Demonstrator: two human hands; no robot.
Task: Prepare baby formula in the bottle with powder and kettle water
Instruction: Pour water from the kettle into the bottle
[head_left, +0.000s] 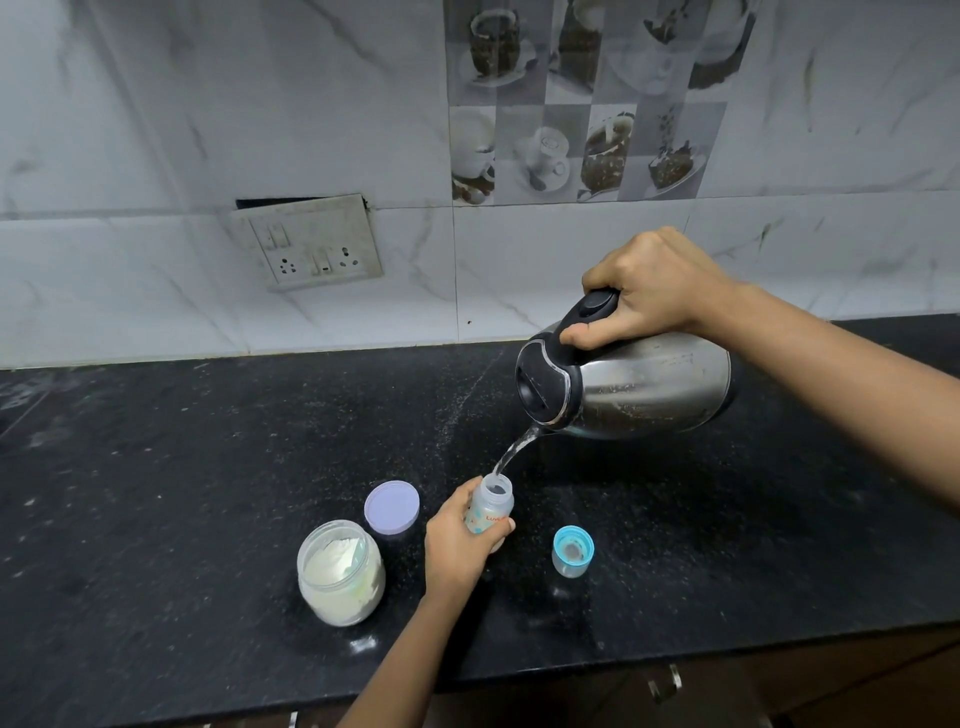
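Nearest me, my left hand (457, 545) was wrapped round the bottle (491, 512), fingers curled about its lower body. It held the bottle roughly upright at the counter (208, 467); I could not tell whether the base touched. The open powder jar (340, 577) sat just left of those fingers, its lid (391, 506) beyond it. The blue cap (572, 552) stood apart to their right.

My worry was the thin stream of water (514, 449) falling into the narrow mouth just above my fingertips. If the kettle (634, 387) tipped further or the bottle shifted, I judged hot water would run over my knuckles or overfill.

Farther back, my right hand (649, 291) gripped the kettle handle from above, fingers closed round it. The wrist was bent so the spout hung low over the bottle.
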